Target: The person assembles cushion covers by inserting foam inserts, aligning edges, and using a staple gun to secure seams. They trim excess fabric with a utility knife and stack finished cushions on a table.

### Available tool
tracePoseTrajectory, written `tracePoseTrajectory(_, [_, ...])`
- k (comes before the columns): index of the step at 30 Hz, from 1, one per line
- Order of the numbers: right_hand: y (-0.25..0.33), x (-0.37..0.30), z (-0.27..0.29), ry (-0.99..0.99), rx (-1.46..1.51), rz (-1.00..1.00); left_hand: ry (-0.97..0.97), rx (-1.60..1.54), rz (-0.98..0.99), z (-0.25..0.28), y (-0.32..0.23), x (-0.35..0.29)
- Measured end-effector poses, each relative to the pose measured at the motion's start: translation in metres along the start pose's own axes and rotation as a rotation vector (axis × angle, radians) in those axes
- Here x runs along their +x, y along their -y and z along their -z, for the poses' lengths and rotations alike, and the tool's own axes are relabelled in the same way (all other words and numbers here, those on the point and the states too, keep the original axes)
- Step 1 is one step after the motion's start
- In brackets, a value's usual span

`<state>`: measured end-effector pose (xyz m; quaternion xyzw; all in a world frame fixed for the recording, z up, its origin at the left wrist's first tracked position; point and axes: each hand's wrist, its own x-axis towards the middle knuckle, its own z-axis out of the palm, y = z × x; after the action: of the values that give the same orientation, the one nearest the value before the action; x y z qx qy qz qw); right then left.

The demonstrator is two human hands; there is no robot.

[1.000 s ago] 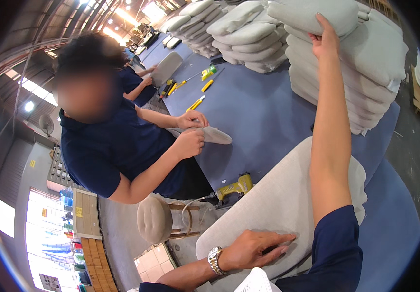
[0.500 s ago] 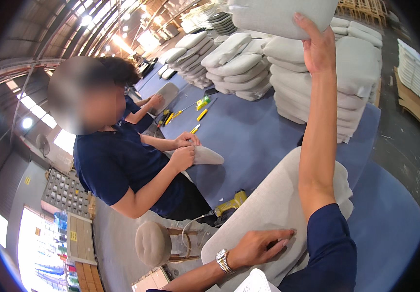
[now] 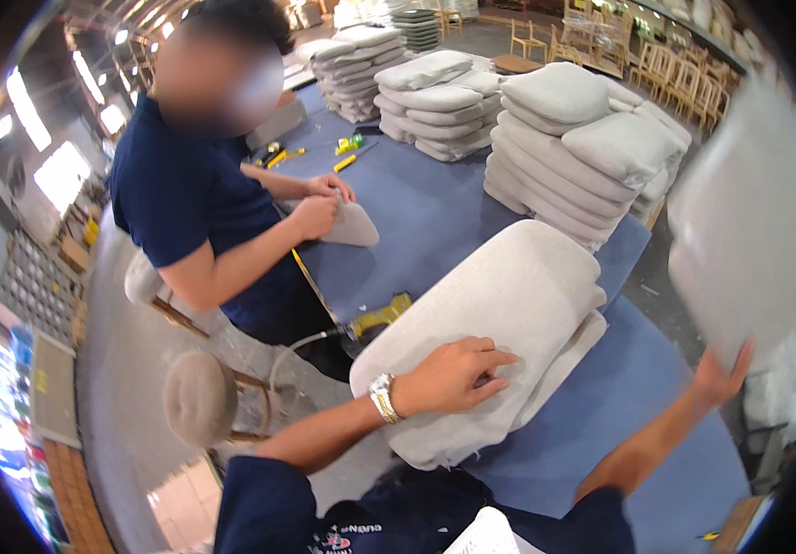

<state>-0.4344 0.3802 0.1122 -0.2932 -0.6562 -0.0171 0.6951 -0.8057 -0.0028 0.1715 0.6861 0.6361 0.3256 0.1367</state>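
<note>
A light grey upholstered cushion (image 3: 748,208), blurred by motion, stands up on its end at the far right. My right hand (image 3: 723,377) grips it by its lower edge, arm stretched out to the side. In front of me another grey cushion (image 3: 508,286) lies on top of at least one more (image 3: 559,369) on the blue table. On its surface rests my left hand (image 3: 453,377), a metal watch at the wrist, the index finger pointing out and the other fingers loosely bent. Nothing is held in that hand.
A yellow pneumatic tool (image 3: 379,316) with a hose lies left of the near cushions on the blue table (image 3: 435,208). Stacks of grey cushions (image 3: 559,157) line its far side. At left a co-worker (image 3: 204,203) handles a small cushion (image 3: 353,226). A round stool (image 3: 199,397) stands nearby.
My right hand has swung the held cushion from above the stacks down to the far right. My left hand stays on the near cushion. The view has turned rightward.
</note>
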Motion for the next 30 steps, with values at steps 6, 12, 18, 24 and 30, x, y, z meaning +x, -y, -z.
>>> tracePoseTrajectory(6, [0.115, -0.134, 0.142, -0.290, 0.717, -1.283, -0.030, -0.052, -0.031, 0.005, 0.000, -0.025])
tracePoseTrajectory(12, [0.140, -0.298, 0.240, 0.500, -0.137, -1.941, -0.008, -0.155, 0.098, 0.011, -0.011, -0.029])
tracePoseTrajectory(18, [0.092, -0.225, 0.182, 0.385, -0.401, -0.865, -0.004, -0.152, 0.108, 0.007, -0.011, -0.019])
tracePoseTrajectory(24, [0.122, -0.047, -0.069, 0.559, 0.334, -0.644, -0.045, -0.143, 0.164, 0.003, -0.009, -0.019])
tracePoseTrajectory(30, [0.077, -0.005, -0.329, 0.767, 1.011, -1.096, -0.023, -0.181, 0.231, 0.007, -0.015, -0.020])
